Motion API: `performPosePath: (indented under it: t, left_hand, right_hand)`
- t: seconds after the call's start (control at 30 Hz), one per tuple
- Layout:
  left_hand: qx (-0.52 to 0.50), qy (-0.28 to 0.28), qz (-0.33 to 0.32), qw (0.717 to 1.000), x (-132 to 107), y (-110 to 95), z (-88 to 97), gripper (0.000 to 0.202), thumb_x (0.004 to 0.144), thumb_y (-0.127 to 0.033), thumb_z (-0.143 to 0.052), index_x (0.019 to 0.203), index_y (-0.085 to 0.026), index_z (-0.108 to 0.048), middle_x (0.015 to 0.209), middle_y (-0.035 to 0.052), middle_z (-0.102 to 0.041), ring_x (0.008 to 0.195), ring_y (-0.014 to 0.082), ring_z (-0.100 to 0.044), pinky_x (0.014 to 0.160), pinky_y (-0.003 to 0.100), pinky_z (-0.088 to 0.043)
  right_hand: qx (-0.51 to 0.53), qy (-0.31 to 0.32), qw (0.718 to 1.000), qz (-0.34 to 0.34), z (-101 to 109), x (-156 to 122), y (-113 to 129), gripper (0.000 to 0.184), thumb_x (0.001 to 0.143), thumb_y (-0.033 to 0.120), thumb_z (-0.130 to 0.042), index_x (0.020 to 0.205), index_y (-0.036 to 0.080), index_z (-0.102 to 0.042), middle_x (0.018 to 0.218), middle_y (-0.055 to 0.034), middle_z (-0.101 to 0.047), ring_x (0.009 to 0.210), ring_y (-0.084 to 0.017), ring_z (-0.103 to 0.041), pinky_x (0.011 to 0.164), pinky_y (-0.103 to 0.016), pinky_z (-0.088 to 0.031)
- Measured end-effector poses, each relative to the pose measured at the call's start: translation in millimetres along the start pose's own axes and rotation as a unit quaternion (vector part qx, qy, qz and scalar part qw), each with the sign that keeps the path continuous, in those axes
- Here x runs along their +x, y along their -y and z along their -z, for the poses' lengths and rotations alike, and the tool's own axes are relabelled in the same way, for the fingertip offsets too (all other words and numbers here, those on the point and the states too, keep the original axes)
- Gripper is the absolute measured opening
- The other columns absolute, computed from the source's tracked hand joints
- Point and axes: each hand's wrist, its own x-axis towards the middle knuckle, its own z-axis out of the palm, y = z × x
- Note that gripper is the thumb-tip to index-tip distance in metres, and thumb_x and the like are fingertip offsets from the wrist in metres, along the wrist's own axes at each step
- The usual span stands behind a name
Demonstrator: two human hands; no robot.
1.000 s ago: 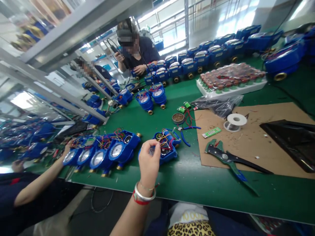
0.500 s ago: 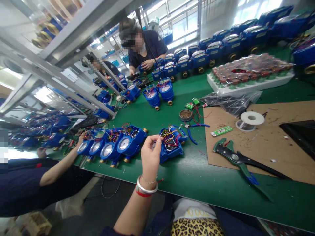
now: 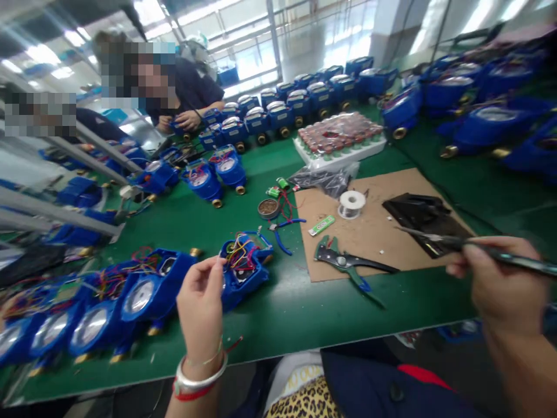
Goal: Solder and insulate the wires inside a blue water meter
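Note:
My left hand (image 3: 201,303) is raised over the green table edge, fingers pinched on a thin wire coming from the open blue water meter (image 3: 244,267) with coloured wires inside. My right hand (image 3: 496,278) is at the right, closed around a soldering iron (image 3: 474,249) whose thin tip points left over the cardboard sheet (image 3: 369,232). A row of blue meters with round dials (image 3: 108,305) lies left of my left hand.
On the cardboard lie a green-handled wire stripper (image 3: 348,264), a solder spool (image 3: 351,204), a green lighter (image 3: 322,225) and a black tray (image 3: 420,215). A small tin (image 3: 268,208), blue cutters (image 3: 282,229), a white tray of red parts (image 3: 339,139) and rows of meters (image 3: 304,101) lie beyond. Two people work at the far left.
The view has swung right. My right hand with the soldering iron has come into view. My left hand still pinches the wire at the open meter.

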Motion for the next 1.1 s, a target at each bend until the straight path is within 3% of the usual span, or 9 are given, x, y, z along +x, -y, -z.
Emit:
performPosePath:
  t: [0.07, 0.13, 0.37, 0.77, 1.1]
  left_hand:
    - [0.019, -0.004, -0.001, 1.0, -0.5, -1.4, -1.2, 0.028, 0.083, -0.042, -0.061, 0.096, -0.018, -0.066, 0.098, 0.0038, -0.069, 0.087, 0.0178, -0.062, 0.075, 0.027, -0.045]
    - [0.036, -0.009, -0.005, 0.999, -1.6, -3.6, -2.3, 0.029, 0.083, -0.044, -0.061, 0.095, -0.018, -0.067, 0.097, 0.003, -0.07, 0.085, 0.0177, -0.061, 0.071, 0.026, -0.044]
    - [0.056, -0.025, 0.002, 0.998, -5.5, -12.3, -3.4, 0.027, 0.082, -0.043, -0.062, 0.093, -0.019, -0.069, 0.096, 0.0018, -0.071, 0.089, 0.0178, -0.061, 0.076, 0.026, -0.044]
    - [0.083, -0.013, -0.003, 0.996, -7.0, -14.2, -3.9, 0.028, 0.084, -0.046, -0.06, 0.094, -0.021, -0.069, 0.099, 0.0008, -0.07, 0.094, 0.0199, -0.062, 0.082, 0.03, -0.044]
    - [0.081, -0.015, 0.009, 0.997, -7.4, -13.1, -1.8, 0.026, 0.084, -0.046, -0.061, 0.094, -0.023, -0.069, 0.099, -0.0009, -0.07, 0.092, 0.0176, -0.062, 0.079, 0.028, -0.043]
  right_hand:
    - [-0.022, 0.103, 0.991, 0.086, 4.3, 0.3, -7.3, 0.024, 0.078, 0.038, -0.074, 0.094, 0.026, -0.061, 0.068, -0.0014, -0.064, 0.059, -0.018, -0.063, 0.059, -0.031, -0.052]
    - [-0.038, 0.179, 0.977, 0.106, -1.5, 0.2, -14.1, 0.027, 0.078, 0.043, -0.071, 0.095, 0.025, -0.059, 0.068, -0.0003, -0.065, 0.058, -0.019, -0.065, 0.059, -0.031, -0.053]
    - [-0.059, 0.282, 0.953, 0.095, -21.0, -2.1, -19.7, 0.026, 0.079, 0.043, -0.071, 0.095, 0.026, -0.06, 0.074, 0.0003, -0.068, 0.068, -0.02, -0.068, 0.067, -0.033, -0.056]
    - [-0.031, 0.279, 0.959, 0.039, -25.4, -3.7, -20.4, 0.027, 0.072, 0.04, -0.077, 0.091, 0.027, -0.063, 0.07, 0.0013, -0.067, 0.065, -0.02, -0.066, 0.064, -0.033, -0.057]
    - [-0.057, 0.303, 0.947, 0.096, -23.0, -2.1, -26.7, 0.022, 0.082, 0.039, -0.068, 0.098, 0.027, -0.059, 0.073, 0.0012, -0.068, 0.068, -0.021, -0.068, 0.066, -0.035, -0.057]
